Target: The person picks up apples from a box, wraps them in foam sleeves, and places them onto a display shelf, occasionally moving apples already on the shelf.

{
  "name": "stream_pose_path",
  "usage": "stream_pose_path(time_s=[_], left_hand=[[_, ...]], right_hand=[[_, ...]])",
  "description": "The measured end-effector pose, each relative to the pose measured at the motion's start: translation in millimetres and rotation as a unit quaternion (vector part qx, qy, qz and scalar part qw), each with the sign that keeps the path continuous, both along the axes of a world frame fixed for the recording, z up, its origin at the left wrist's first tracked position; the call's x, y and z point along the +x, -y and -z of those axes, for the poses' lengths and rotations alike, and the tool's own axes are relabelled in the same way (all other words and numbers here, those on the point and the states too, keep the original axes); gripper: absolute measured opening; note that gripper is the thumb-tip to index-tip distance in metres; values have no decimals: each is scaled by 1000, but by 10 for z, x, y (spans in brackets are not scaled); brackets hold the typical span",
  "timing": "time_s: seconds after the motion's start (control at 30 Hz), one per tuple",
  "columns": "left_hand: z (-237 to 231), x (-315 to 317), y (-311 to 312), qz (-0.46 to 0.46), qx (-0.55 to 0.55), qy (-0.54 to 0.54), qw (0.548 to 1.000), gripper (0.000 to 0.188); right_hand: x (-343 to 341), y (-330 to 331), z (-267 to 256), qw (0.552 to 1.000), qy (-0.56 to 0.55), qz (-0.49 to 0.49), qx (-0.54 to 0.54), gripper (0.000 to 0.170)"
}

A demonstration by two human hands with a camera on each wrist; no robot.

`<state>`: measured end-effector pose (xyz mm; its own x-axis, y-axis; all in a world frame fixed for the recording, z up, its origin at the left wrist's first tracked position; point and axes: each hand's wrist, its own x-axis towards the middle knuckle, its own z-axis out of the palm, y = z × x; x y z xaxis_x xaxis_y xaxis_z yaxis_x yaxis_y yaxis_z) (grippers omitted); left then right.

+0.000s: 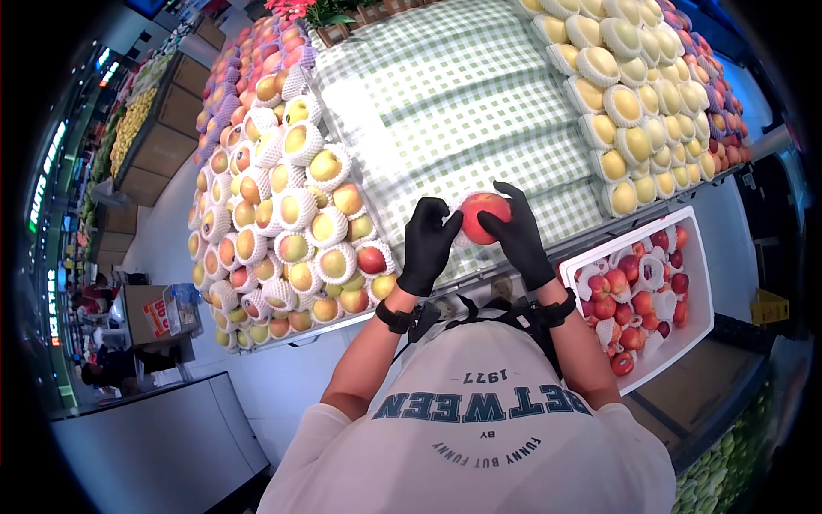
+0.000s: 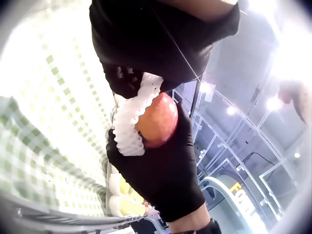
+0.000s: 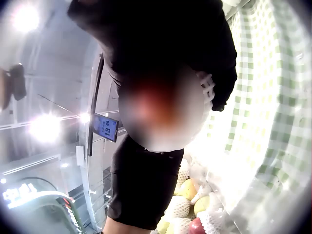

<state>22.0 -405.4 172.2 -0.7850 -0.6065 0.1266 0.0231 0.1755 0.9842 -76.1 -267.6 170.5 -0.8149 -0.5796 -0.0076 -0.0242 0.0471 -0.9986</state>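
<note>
Holding a red apple [image 1: 474, 219] over the near edge of the green-checked cloth [image 1: 479, 103].
Gripping the fruit with the black-gloved right hand [image 1: 520, 238]; pinching with the left hand [image 1: 426, 246], gloved also, the white foam net [image 2: 127, 127] wrapped partly around it.

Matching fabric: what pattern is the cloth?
The cloth has green and white checks, clearest in head view.

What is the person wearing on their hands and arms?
The left hand and right hand both wear plain black gloves that stop at the wrist. A dark band goes round the left wrist and another band round the right. The forearms are bare, below short, pale sleeves.
</note>
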Motion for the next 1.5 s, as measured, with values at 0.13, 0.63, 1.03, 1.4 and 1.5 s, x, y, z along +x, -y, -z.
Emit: stream_pose_path(time_s=[0.13, 0.63, 1.03, 1.4, 1.5], left_hand=[[-56, -8, -16, -25, 5, -65, 998, 16], [-141, -63, 82, 44, 270, -5, 962, 34], [-24, -27, 212, 111, 282, 134, 944, 54], [50, 53, 252, 136, 241, 89, 957, 70], [96, 175, 314, 138, 225, 128, 956, 72]], right_hand=[[4, 45, -36, 1000, -6, -13, -4, 74], [17, 109, -103, 993, -109, 45, 29, 78], [-167, -60, -73, 991, -52, -44, 117, 56], [-240, -84, -64, 990, 77, -100, 67, 59], [-270, -141, -91, 972, 15, -208, 105, 72]])
